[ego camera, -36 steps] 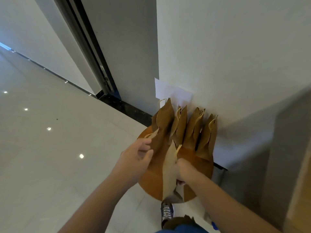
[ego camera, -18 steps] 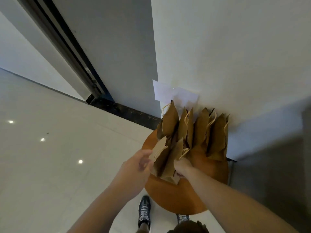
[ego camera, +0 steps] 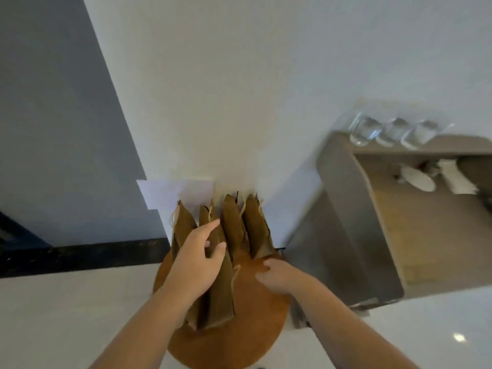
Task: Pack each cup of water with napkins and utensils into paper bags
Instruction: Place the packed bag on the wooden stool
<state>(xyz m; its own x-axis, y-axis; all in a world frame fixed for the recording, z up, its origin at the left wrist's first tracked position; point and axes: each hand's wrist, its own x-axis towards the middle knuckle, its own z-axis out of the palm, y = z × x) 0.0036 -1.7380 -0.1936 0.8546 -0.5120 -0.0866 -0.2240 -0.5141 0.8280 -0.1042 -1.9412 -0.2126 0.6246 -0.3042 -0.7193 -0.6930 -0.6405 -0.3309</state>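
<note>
The single head-worn camera looks steeply down and forward from close above the round tabletop [ego camera: 253, 331], facing the white wall [ego camera: 266, 89] behind the paper bags [ego camera: 233, 227], while its wide lens takes in floor [ego camera: 53, 315] at left and a shelf [ego camera: 354, 222] at right.

Brown paper bags [ego camera: 233, 225] upright in row; cups [ego camera: 394, 131], maybe 3, rt.

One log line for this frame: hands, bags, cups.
left hand: holds folded paper bag | right hand: holds nothing, over round table | bag row: upright at wall | cups: on shelf
</note>
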